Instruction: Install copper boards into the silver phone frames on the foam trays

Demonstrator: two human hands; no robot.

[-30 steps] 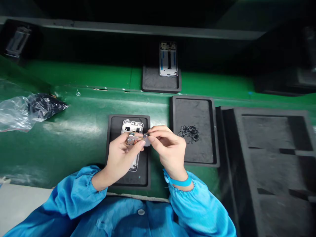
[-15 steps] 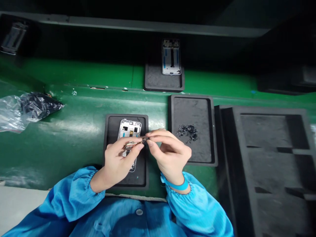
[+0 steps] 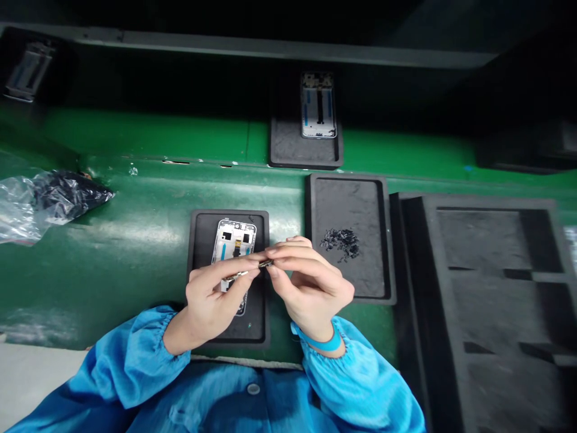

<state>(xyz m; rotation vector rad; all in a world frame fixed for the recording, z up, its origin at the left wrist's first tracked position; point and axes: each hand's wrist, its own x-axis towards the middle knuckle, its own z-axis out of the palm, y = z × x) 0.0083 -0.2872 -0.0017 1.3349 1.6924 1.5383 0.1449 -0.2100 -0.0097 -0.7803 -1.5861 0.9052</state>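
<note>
My left hand pinches a small, thin circuit board that I see nearly edge-on. The fingers of my right hand are pressed together at the board's right end, where a small dark piece shows between the two hands. Whether that piece is separate from the board I cannot make out. Below my hands, an opened phone frame with a gold flex connector and blue strips lies in a black foam tray. My left hand hides the frame's lower part.
Right of my hands, another foam tray holds a pile of tiny black pieces. A phone frame rests in a tray on the raised ledge behind. Large black foam trays stand at right, a plastic bag at left.
The circuit board has been tilted and now appears thinner, more edge-on. Both hands stay close together in nearly the same place. The whole view has shifted slightly.
</note>
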